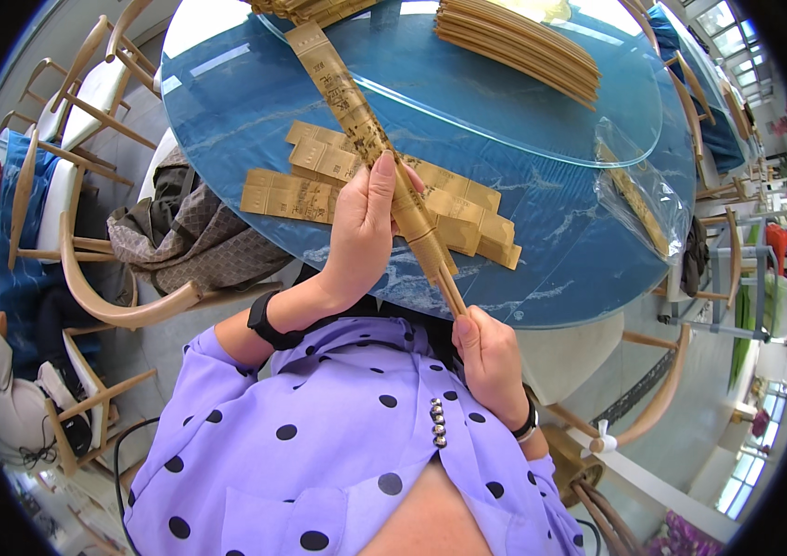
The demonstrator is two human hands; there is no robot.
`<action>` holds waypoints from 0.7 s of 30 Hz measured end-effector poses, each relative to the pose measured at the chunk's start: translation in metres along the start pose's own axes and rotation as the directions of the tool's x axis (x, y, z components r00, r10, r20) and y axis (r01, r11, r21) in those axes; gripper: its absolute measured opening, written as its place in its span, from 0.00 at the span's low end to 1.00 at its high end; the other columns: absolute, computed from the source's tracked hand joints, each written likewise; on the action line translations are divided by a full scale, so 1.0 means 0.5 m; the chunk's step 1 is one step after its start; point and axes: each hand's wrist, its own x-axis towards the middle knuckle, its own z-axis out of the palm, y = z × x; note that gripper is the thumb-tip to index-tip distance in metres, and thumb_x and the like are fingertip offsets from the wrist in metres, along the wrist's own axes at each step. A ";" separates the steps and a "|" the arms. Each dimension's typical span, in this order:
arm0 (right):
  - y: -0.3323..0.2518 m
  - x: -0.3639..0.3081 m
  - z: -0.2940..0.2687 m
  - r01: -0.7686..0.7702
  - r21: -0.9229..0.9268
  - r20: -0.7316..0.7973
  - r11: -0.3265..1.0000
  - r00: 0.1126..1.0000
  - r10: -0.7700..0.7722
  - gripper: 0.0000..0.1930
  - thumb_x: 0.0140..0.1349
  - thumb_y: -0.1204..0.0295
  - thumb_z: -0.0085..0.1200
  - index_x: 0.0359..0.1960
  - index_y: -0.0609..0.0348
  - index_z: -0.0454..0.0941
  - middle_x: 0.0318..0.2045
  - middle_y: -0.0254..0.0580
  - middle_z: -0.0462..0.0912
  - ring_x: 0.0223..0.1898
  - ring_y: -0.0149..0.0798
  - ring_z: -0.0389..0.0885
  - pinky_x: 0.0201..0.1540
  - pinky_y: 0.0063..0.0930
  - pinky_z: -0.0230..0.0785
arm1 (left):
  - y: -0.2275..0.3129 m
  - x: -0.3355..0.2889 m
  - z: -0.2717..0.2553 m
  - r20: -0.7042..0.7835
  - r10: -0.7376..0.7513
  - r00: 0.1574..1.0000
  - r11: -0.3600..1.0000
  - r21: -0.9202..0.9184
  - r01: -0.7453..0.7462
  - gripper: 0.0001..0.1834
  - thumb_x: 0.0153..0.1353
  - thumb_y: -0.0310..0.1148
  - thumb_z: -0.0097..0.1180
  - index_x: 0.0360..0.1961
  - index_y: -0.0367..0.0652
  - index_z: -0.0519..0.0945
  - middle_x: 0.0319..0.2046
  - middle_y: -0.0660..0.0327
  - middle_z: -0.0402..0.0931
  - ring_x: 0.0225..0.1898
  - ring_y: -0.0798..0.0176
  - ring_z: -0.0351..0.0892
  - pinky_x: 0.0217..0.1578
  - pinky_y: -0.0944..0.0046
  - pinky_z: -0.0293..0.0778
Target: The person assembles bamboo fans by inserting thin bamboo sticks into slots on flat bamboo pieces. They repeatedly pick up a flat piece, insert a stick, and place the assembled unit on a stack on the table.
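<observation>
My left hand [366, 218] is closed around the middle of a long gold printed paper chopstick sleeve [342, 93], which slants over the table. From the sleeve's near end stick out pale wooden chopsticks [450, 292]; how many cannot be made out. My right hand [491, 361] pinches their near ends between thumb and fingers, close to my body. Beneath the held sleeve, several flat gold paper sleeves [291, 195] lie overlapping in a fanned pile on the blue round table [560, 269].
A raised glass turntable [468, 120] carries a stack of long tan sticks [519, 56]. More gold sleeves [319, 9] lie at the far edge. On the right, a clear plastic bag [639, 199] holds a gold strip. A patterned brown bag [194, 227] rests on a wooden chair [134, 310] at left.
</observation>
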 end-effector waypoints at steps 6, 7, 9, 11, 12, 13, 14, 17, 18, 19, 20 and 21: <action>-0.001 0.002 0.002 -0.095 0.170 0.056 0.981 0.995 0.087 0.22 0.80 0.61 0.43 0.28 0.64 0.70 0.20 0.47 0.72 0.20 0.51 0.71 0.27 0.39 0.64 | -0.006 -0.005 0.007 0.025 -0.022 0.999 1.000 -0.010 0.023 0.26 0.82 0.53 0.35 0.39 0.43 0.77 0.23 0.73 0.64 0.21 0.82 0.56 0.21 0.76 0.52; 0.002 0.001 0.003 -0.111 0.183 0.068 0.977 0.993 0.100 0.22 0.80 0.61 0.43 0.28 0.64 0.70 0.20 0.47 0.72 0.20 0.50 0.71 0.27 0.38 0.64 | -0.007 -0.006 0.007 0.041 -0.013 0.999 1.000 0.018 0.012 0.26 0.82 0.52 0.35 0.39 0.43 0.77 0.22 0.73 0.64 0.21 0.82 0.57 0.21 0.76 0.53; -0.001 0.003 0.005 -0.124 0.203 0.077 0.971 0.991 0.111 0.23 0.80 0.60 0.42 0.27 0.64 0.70 0.20 0.46 0.72 0.20 0.48 0.71 0.27 0.37 0.64 | -0.010 -0.012 0.007 0.062 -0.013 0.998 0.998 0.056 0.009 0.26 0.82 0.51 0.35 0.38 0.42 0.77 0.23 0.72 0.66 0.22 0.80 0.59 0.23 0.74 0.56; -0.011 0.013 0.007 -0.122 0.215 0.074 0.969 0.991 0.108 0.23 0.81 0.60 0.42 0.27 0.63 0.69 0.20 0.46 0.72 0.20 0.47 0.71 0.27 0.37 0.64 | -0.016 -0.021 0.012 0.071 -0.033 0.997 0.997 0.076 0.028 0.27 0.83 0.49 0.35 0.37 0.40 0.78 0.24 0.69 0.68 0.24 0.76 0.64 0.25 0.71 0.64; -0.011 0.015 0.007 -0.115 0.215 0.077 0.970 0.992 0.101 0.23 0.80 0.60 0.44 0.27 0.63 0.70 0.20 0.45 0.72 0.20 0.47 0.71 0.27 0.37 0.64 | -0.025 -0.023 0.017 0.066 -0.010 0.998 0.998 0.065 0.005 0.26 0.82 0.52 0.35 0.38 0.43 0.77 0.23 0.72 0.68 0.21 0.81 0.57 0.22 0.76 0.53; -0.010 0.017 0.007 -0.109 0.214 0.080 0.971 0.992 0.094 0.22 0.79 0.59 0.46 0.28 0.63 0.71 0.19 0.45 0.72 0.20 0.47 0.71 0.27 0.36 0.64 | -0.024 -0.022 0.017 0.068 -0.005 0.998 0.997 0.077 -0.001 0.26 0.82 0.52 0.35 0.38 0.43 0.77 0.23 0.72 0.68 0.21 0.81 0.57 0.22 0.76 0.53; -0.009 0.020 0.006 -0.104 0.213 0.082 0.971 0.993 0.089 0.22 0.78 0.59 0.48 0.29 0.63 0.72 0.19 0.45 0.72 0.20 0.46 0.71 0.27 0.36 0.65 | -0.023 -0.017 0.014 0.072 -0.001 0.997 0.996 0.090 -0.006 0.26 0.82 0.52 0.35 0.38 0.43 0.77 0.23 0.72 0.68 0.21 0.82 0.57 0.22 0.76 0.53; -0.019 0.022 -0.003 -0.016 0.027 -0.028 1.000 0.999 0.017 0.17 0.72 0.60 0.59 0.32 0.63 0.77 0.20 0.42 0.74 0.19 0.42 0.73 0.26 0.34 0.67 | -0.015 -0.004 0.003 0.084 -0.024 0.996 0.995 0.097 0.016 0.27 0.82 0.52 0.36 0.38 0.43 0.78 0.23 0.73 0.68 0.21 0.82 0.57 0.22 0.76 0.53; -0.020 0.026 0.000 0.101 -0.079 -0.172 0.992 0.979 -0.113 0.15 0.63 0.62 0.68 0.34 0.60 0.79 0.23 0.40 0.78 0.19 0.37 0.75 0.24 0.30 0.68 | -0.010 -0.002 0.000 0.086 -0.038 0.996 0.995 0.093 0.030 0.27 0.82 0.52 0.36 0.38 0.43 0.78 0.23 0.73 0.68 0.21 0.82 0.57 0.22 0.76 0.53; -0.026 0.028 -0.010 0.109 -0.170 -0.188 0.979 0.972 -0.141 0.15 0.57 0.64 0.73 0.34 0.59 0.80 0.27 0.39 0.82 0.19 0.34 0.77 0.24 0.27 0.68 | -0.003 -0.002 0.000 0.080 -0.051 0.995 0.994 0.102 0.043 0.27 0.82 0.52 0.36 0.37 0.43 0.78 0.22 0.74 0.67 0.21 0.82 0.57 0.22 0.77 0.52; -0.034 0.030 -0.014 0.170 -0.174 -0.212 0.970 0.955 -0.206 0.16 0.54 0.65 0.75 0.35 0.59 0.81 0.29 0.39 0.82 0.20 0.35 0.78 0.24 0.27 0.70 | 0.001 -0.001 -0.007 0.077 -0.085 0.993 0.994 0.076 0.079 0.27 0.82 0.51 0.37 0.36 0.42 0.79 0.22 0.72 0.68 0.22 0.81 0.59 0.22 0.75 0.56; -0.039 0.038 -0.016 0.234 -0.182 -0.241 0.955 0.931 -0.274 0.17 0.52 0.65 0.76 0.37 0.59 0.82 0.30 0.39 0.83 0.22 0.35 0.79 0.24 0.26 0.71 | 0.005 0.005 -0.010 0.080 -0.111 0.991 0.993 0.052 0.107 0.27 0.82 0.50 0.38 0.35 0.40 0.79 0.22 0.71 0.69 0.22 0.79 0.62 0.23 0.74 0.59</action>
